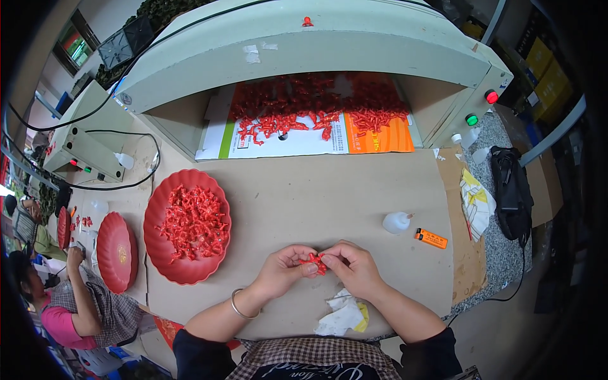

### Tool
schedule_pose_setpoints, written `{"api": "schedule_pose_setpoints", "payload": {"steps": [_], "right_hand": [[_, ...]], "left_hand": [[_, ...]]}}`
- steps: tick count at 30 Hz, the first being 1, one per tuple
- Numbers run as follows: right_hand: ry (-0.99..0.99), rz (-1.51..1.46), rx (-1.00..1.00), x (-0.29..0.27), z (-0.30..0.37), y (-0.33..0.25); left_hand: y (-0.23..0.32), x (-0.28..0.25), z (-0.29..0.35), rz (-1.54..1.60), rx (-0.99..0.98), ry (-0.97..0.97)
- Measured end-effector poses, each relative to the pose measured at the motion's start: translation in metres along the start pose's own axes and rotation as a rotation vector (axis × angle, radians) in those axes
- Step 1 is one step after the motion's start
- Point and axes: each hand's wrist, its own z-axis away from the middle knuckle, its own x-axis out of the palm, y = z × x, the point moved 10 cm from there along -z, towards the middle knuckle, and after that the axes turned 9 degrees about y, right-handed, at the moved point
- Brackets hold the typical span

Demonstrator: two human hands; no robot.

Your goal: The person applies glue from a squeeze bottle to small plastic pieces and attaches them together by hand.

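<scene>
A small glossy red figurine [316, 261] is held up just above the table, close to my body. My left hand [286, 268] pinches it from one side with thumb and fingers. On its other side, the fingertips of my right hand [353, 265] close on it, so part of its shape is hidden. Left of my hands stands a red scalloped oval tray [152, 237], heaped with similar red pieces [193, 221]. A crumpled white and yellow cloth [342, 316] lies on the table below my right hand.
A pale green box-like cabinet [304, 54] spans the back, with many red pieces [282, 123] on a printed board inside. To the right are a small white bottle [396, 222], an orange lighter [431, 238] and a black bag [512, 190]. Another person [82, 304] sits at left beside a second red tray [116, 253].
</scene>
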Motion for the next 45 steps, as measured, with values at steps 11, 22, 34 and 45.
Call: {"api": "schedule_pose_setpoints", "payload": {"steps": [11,22,34,45], "right_hand": [[-0.092,-0.155,0.200,0.011,0.001,0.025],[-0.061,-0.164,0.212,0.010,0.003,0.019],[-0.031,-0.072,-0.036,0.003,0.006,-0.010],[0.017,0.049,-0.235,0.003,0.012,-0.017]], "left_hand": [[-0.002,-0.002,-0.001,0.015,-0.005,0.012],[0.005,0.003,-0.001,0.038,0.058,-0.038],[-0.005,-0.002,-0.002,-0.009,0.011,-0.070],[-0.005,-0.003,0.000,0.059,-0.008,-0.087]]}}
